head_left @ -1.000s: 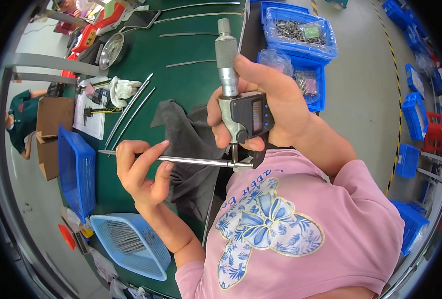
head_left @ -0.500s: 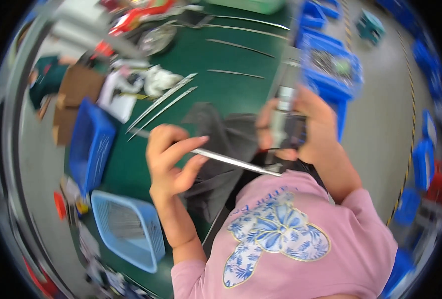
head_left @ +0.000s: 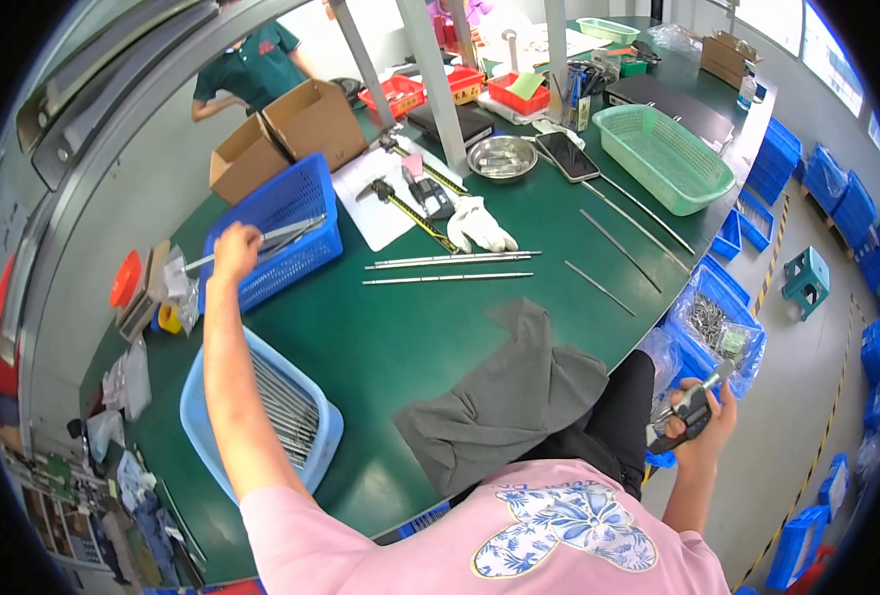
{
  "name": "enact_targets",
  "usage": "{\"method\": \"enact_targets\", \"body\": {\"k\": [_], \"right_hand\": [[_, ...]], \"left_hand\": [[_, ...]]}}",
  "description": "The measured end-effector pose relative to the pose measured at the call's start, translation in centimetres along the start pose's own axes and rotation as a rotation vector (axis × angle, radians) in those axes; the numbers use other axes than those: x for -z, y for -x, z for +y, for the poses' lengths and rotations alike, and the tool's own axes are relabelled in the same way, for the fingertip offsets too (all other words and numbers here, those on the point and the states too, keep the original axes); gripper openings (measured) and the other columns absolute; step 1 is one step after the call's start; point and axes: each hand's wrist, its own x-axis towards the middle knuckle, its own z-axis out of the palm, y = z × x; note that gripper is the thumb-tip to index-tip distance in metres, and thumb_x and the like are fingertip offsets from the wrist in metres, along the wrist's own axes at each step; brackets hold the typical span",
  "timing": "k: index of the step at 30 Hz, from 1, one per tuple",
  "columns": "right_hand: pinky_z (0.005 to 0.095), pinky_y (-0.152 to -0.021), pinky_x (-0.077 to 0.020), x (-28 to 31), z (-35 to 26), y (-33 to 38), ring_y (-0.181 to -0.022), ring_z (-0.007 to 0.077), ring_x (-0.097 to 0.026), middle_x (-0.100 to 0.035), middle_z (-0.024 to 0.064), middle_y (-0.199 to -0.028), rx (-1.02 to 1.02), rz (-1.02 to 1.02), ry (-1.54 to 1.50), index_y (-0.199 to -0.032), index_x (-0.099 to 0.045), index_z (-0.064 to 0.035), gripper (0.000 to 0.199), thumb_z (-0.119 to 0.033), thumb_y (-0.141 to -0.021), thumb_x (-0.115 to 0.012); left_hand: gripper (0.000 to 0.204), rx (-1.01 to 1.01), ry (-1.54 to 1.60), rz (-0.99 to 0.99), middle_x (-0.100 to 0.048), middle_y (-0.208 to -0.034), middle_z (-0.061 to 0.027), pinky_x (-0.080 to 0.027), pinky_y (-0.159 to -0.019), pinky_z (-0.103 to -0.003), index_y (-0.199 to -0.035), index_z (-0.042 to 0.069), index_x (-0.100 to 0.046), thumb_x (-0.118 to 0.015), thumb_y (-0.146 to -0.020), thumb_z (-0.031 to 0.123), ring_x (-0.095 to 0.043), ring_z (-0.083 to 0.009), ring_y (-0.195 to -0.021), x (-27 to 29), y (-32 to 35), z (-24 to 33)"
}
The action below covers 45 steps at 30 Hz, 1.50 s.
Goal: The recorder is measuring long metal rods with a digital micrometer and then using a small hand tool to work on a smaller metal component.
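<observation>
My left hand [head_left: 234, 253] reaches out to the far left, its fingers closed on a slim metal rod [head_left: 199, 263] over the dark blue basket [head_left: 329, 203]. Inside that basket, part of the rod overlaps other metal pieces, and I cannot tell whether it touches them. Low on the right, beyond the table edge, my right hand [head_left: 715, 421] grips a micrometer [head_left: 695, 409] with a dark body. Under my left forearm stands a light blue basket [head_left: 329, 436] with many metal rods [head_left: 286, 412] in it. More thin rods [head_left: 450, 261] lie mid-table.
A grey cloth [head_left: 504, 397] is draped at the front table edge. Calipers [head_left: 415, 213], white gloves [head_left: 482, 226], a metal bowl [head_left: 502, 159], a phone [head_left: 566, 157] and a green basket [head_left: 663, 159] stand farther back. A co-worker in a green shirt [head_left: 251, 69] is behind cardboard boxes [head_left: 311, 124].
My left hand has carried the rod from in front of my body to the dark blue basket. My right hand has lowered the micrometer to the right. The view has swung round.
</observation>
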Motion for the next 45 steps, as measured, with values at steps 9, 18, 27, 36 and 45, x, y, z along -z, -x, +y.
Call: {"method": "enact_targets", "body": {"k": [9, 18, 27, 36, 45], "right_hand": [[0.0228, -0.033, -0.0373, 0.6, 0.3, 1.5, -0.035, 0.0158, -0.045, -0.056, 0.0103, -0.065, 0.172, 0.034, 0.07, -0.088, -0.051, -0.0002, 0.045, -0.042, -0.083, -0.036], [0.0243, -0.036, -0.04, 1.1, 0.7, 1.4, -0.039, 0.0184, -0.049, -0.057, 0.016, -0.07, 0.128, -0.026, 0.049, -0.094, -0.051, 0.0042, 0.043, -0.035, -0.084, -0.034], [0.0248, -0.04, -0.0403, 1.3, 0.9, -0.9, -0.041, 0.0191, -0.049, -0.057, 0.0165, -0.072, 0.02, -0.065, 0.03, -0.093, -0.051, 0.0044, 0.042, -0.034, -0.082, -0.036], [0.0253, -0.04, -0.0411, 1.5, 0.9, -0.7, -0.043, 0.0197, -0.05, -0.057, 0.0193, -0.073, 0.072, -0.203, -0.04, -0.093, -0.052, 0.0072, 0.042, -0.03, -0.08, -0.037], [0.0238, -0.038, -0.0396, -0.1, 0.5, -0.7, -0.042, 0.0185, -0.049, -0.057, 0.019, -0.07, 0.054, -0.247, 0.007, -0.09, -0.051, 0.0077, 0.051, -0.039, -0.083, -0.032]], "left_hand": [[0.016, 0.179, 0.196, -0.47, -0.062, -0.082, -0.0134, -0.044, -0.075, -0.031, -0.081, 0.007, -0.066, -0.056, -0.069, 0.008, -0.058, -0.0267, -0.081, -4.3, -3.4, -1.0], [0.024, 0.295, 0.307, -0.398, -0.062, -0.088, -0.0133, -0.043, -0.076, -0.03, -0.088, 0.003, -0.064, -0.049, -0.069, 0.005, -0.058, -0.0228, -0.085, -6.8, -2.2, -3.7], [0.014, -0.839, 0.28, -0.115, -0.054, -0.077, -0.0105, -0.043, -0.066, -0.039, -0.079, 0.005, -0.059, -0.059, -0.067, 0.01, -0.053, -0.0288, -0.075, -2.0, 2.8, 22.3], [0.01, -0.832, 0.333, -0.023, -0.048, -0.075, -0.0101, -0.042, -0.065, -0.038, -0.077, 0.003, -0.052, -0.056, -0.069, 0.007, -0.05, -0.0278, -0.074, -7.3, 4.6, 29.0], [0.007, -0.563, 0.87, -0.088, -0.048, -0.077, -0.0132, -0.039, -0.06, -0.034, -0.087, 0.002, -0.047, -0.046, -0.08, 0.003, -0.049, -0.0289, -0.068, -1.7, 6.8, 30.6]]}}
